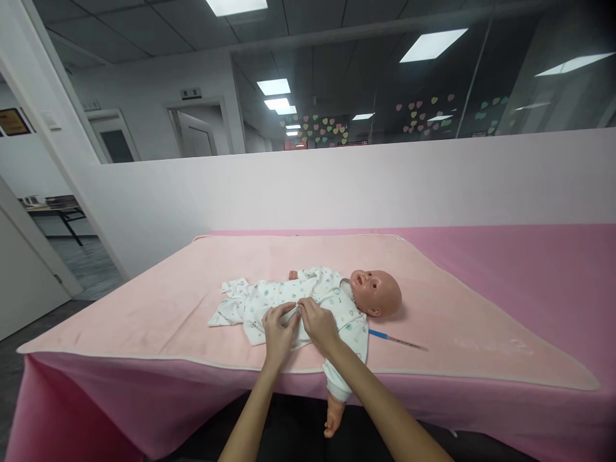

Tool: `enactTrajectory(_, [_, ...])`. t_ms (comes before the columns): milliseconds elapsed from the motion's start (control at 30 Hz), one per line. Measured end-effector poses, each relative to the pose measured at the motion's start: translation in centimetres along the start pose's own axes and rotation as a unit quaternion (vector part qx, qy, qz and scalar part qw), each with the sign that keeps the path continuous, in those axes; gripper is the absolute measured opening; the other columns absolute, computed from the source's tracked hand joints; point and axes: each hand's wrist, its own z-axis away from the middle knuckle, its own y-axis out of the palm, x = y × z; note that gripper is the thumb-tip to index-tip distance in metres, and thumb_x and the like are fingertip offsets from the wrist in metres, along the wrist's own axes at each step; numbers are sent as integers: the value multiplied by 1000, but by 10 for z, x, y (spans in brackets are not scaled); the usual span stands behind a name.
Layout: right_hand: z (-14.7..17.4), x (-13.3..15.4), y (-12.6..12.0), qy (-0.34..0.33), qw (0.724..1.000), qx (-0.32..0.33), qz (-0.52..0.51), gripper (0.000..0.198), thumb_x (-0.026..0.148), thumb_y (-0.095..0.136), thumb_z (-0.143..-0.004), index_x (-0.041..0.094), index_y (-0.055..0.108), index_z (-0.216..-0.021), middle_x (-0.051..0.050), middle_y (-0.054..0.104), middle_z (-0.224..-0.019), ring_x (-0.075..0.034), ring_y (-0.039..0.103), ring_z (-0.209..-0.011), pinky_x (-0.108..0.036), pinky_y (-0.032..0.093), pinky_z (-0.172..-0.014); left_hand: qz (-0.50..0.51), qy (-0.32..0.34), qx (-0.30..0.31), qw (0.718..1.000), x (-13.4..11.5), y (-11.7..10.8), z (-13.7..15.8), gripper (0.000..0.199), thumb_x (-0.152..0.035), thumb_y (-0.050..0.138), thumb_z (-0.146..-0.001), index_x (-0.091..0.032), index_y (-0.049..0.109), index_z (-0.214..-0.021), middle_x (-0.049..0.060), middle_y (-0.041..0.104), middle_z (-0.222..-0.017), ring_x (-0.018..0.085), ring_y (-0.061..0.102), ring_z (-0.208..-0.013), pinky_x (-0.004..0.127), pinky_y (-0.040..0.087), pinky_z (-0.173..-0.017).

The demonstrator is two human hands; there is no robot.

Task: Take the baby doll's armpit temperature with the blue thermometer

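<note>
A baby doll lies on its back, its head to the right. It wears a white patterned baby outfit, whose legs lie flat to the left. Over the doll's middle, my left hand pinches the cloth of the outfit. Right beside it, my right hand pinches the same cloth, the fingertips of both hands nearly touching. What exactly sits between the fingertips is too small to make out. One doll arm hangs over the table's front edge, and the other hand shows at the back.
A peach mat lies under the doll on a pink tablecloth. Close to the doll's shoulder is a thin stick with a blue handle. A white low wall with glass above it stands behind the table.
</note>
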Motion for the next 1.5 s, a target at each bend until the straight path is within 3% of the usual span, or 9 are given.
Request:
enactTrajectory(367, [1,3,-2,25,999,26,13,24,21,28,-93,20,53,-95,-2,62,-85,-11,58,-65,-21,33,-49,69,-30,18,997,-3,-4,2,23,-21,58,-71,-21,62,-93,2,68,-78,20,63,-83,34,48,-80])
enactTrajectory(667, [2,3,-7,42,997,61,9,24,23,28,-94,21,52,-98,-1,62,-92,-12,59,-69,-21,34,-53,141,-34,66,987,-4,-8,12,37,-6,40,-72,-20,60,-99,3,67,-97,17,62,-95,29,49,-81])
enactTrajectory(900, [4,0,-3,44,997,61,17,24,24,29,-94,21,52,-97,-1,63,-91,-12,59,-70,-21,35,-55,153,-19,107,982,4,-6,15,50,-3,37,-68,-20,60,-109,2,62,-112,16,56,-107,34,42,-96])
enactTrajectory(1000, [4,0,-3,47,997,55,11,24,24,29,-94,21,52,-98,-1,63,-93,-12,59,-71,-21,35,-56,141,-8,100,985,5,-6,14,46,-5,39,-71,-21,61,-108,2,62,-113,17,54,-109,36,41,-97])
enactTrajectory(1267, [2,3,-4,36,998,44,16,24,24,29,-94,21,52,-97,-1,62,-92,-12,59,-69,-20,36,-54,183,-42,69,980,4,-8,10,32,-13,47,-74,-20,59,-103,5,66,-100,19,60,-97,30,48,-81])
enactTrajectory(1500, [0,2,1,12,998,51,28,22,23,31,-93,22,53,-96,-1,62,-89,-12,59,-67,-20,36,-53,125,-14,78,989,12,-8,7,35,-12,43,-68,-19,59,-98,0,60,-75,17,58,-75,28,44,-71])
